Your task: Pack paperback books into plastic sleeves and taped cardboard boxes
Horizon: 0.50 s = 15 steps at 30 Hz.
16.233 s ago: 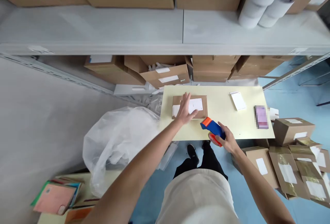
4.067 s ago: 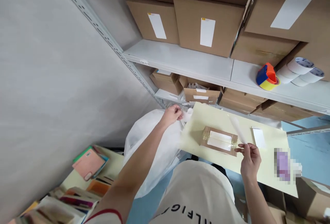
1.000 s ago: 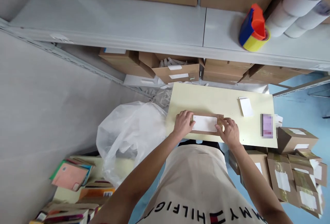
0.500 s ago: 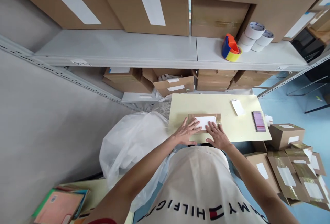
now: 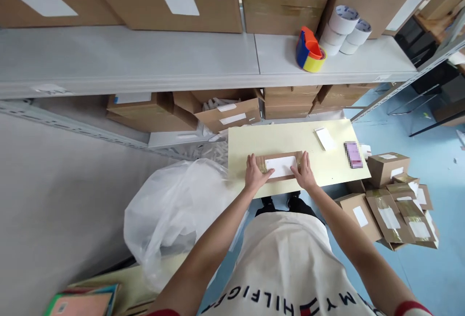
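Observation:
A small brown cardboard box (image 5: 278, 176) lies on the pale yellow table (image 5: 250, 137), near its front edge. On its top is a white label (image 5: 281, 166), with clear tape toward the ends. My left hand (image 5: 255, 173) grips the left end, thumb over the top by the label. At the right end, my right hand (image 5: 304, 172) holds the box the same way, its thumb at the label's right edge. The box's underside is hidden.
White slips (image 5: 325, 138) and a blurred purple item (image 5: 353, 154) lie on the table's right part. A big plastic bag (image 5: 170, 209) bulges at the left. Taped boxes (image 5: 388, 216) are piled on the floor at right. The shelf (image 5: 145, 59) holds a tape dispenser (image 5: 310, 52) and tape rolls (image 5: 343, 20).
Both hands have gone from lying flat over the label to gripping the box's two ends. The camera view has shifted, and the feet now show below the table.

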### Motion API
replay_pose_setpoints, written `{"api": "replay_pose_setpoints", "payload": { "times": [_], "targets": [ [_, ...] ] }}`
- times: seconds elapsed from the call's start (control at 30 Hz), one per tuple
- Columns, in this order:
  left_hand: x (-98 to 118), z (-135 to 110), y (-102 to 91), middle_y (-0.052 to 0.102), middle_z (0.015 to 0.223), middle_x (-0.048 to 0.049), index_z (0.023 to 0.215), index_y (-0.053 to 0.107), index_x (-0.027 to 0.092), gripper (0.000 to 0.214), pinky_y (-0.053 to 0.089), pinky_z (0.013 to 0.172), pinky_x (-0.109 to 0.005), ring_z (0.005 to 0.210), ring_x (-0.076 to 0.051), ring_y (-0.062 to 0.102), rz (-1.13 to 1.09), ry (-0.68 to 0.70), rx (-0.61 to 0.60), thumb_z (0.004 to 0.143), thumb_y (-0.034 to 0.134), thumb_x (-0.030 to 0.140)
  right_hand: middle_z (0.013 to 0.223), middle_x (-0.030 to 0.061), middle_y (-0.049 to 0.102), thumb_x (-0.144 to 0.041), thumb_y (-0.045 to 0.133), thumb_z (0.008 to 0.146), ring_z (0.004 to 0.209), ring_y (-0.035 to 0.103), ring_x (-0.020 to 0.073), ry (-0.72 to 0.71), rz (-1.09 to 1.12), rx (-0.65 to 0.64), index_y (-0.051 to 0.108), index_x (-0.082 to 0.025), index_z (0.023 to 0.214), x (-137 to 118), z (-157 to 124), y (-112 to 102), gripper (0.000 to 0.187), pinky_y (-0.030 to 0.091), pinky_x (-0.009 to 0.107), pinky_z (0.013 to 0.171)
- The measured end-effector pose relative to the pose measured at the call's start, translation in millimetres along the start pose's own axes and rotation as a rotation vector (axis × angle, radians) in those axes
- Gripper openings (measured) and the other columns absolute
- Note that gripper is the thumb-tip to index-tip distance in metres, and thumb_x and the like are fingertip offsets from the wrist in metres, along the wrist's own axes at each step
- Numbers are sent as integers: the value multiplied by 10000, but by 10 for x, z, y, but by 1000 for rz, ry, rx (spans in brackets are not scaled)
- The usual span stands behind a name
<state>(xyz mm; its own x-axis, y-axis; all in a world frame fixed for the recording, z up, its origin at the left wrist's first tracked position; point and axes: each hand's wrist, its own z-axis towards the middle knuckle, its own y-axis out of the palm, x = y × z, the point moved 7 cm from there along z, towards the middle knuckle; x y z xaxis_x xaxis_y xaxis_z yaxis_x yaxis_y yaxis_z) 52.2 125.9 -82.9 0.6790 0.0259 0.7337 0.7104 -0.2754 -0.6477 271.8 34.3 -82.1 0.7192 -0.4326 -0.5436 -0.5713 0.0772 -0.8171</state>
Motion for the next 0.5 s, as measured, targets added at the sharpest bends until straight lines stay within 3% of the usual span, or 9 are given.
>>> {"api": "replay_pose_setpoints", "payload": {
  "times": [0.1,0.17,0.27,0.37,0.5],
  "targets": [
    [-112,80,122,521,1383,-218,1355,414,135,746,420,1063,-455,1304,-324,501,-121,-161,-35,733,725,405,1447,252,458,-593,469,871,1321,479,343,264,235,-41,186,-81,1525,209,156,205,878,436,496,1010],
    [-143,113,139,606,1287,-167,1301,468,172,618,448,1038,-437,1232,-299,568,-164,-202,-40,763,695,375,1338,207,580,-595,485,857,1214,575,335,279,331,-57,256,-142,1509,278,193,288,825,459,487,969],
    [-74,114,133,645,1220,-134,1268,495,194,546,476,1013,-430,1182,-284,603,-175,-207,-26,776,676,343,1320,185,600,-567,460,877,1183,598,327,241,398,-17,274,-177,1499,344,156,257,757,465,472,948],
    [244,42,209,639,1211,-123,1280,487,209,635,480,1015,-449,1181,-297,599,-114,-100,-23,719,734,374,1363,180,568,-542,463,879,1218,573,315,236,433,19,293,-167,1480,471,35,31,728,455,457,969],
    [1021,-171,576,528,1342,-179,1376,400,177,936,393,1098,-514,1303,-371,473,63,137,25,581,830,419,1313,132,606,-473,595,814,1184,583,292,242,495,95,350,-188,1424,928,-245,-581,716,454,421,975]
  ]
}}
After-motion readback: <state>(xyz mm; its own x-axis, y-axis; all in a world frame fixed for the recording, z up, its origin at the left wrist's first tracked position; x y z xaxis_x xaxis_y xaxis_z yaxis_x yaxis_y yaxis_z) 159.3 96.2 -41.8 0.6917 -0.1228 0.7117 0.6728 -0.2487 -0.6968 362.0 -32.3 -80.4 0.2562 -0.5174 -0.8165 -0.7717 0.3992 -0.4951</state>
